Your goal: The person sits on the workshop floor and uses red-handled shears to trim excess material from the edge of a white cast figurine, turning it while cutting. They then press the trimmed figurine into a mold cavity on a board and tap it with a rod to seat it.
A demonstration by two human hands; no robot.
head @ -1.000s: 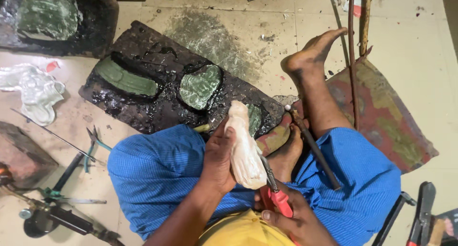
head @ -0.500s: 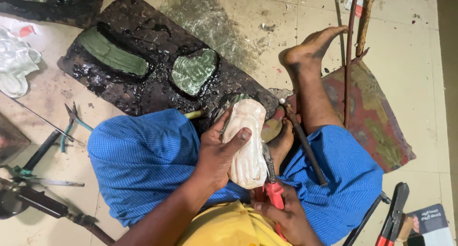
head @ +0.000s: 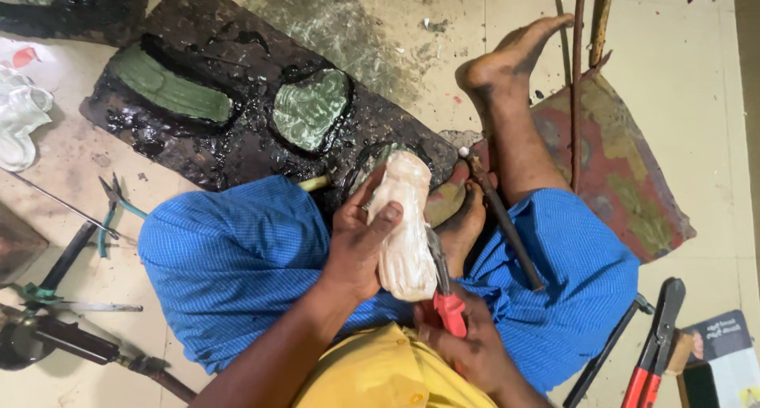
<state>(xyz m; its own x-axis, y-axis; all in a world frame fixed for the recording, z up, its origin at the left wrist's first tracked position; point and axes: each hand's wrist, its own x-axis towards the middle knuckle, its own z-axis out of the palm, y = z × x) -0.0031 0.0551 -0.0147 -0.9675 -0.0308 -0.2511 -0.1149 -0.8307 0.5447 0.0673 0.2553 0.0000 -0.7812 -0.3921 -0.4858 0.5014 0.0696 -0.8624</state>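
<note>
I sit on the floor with my legs in blue checked cloth (head: 237,265). My left hand (head: 360,238) wraps around a pale, cream-coloured carved piece (head: 408,234) held upright over my lap. My right hand (head: 467,349) grips the red handles of pliers (head: 445,293), whose jaws rest against the right side of the carved piece. A dark metal rod (head: 503,222) leans across my right foot. My bare left foot (head: 514,56) stretches out onto the floor.
A black tar-covered slab (head: 253,151) with green wax-like moulds (head: 310,109) lies ahead. Pliers and metal tools (head: 111,210) lie at left, a torch-like tool (head: 55,337) lower left. A worn patterned cushion (head: 625,170) is at right, red-handled cutters (head: 653,352) lower right.
The view has shifted slightly left and down. My left hand has turned the carved piece a little and its thumb now lies across the front. The pliers stay against its side.
</note>
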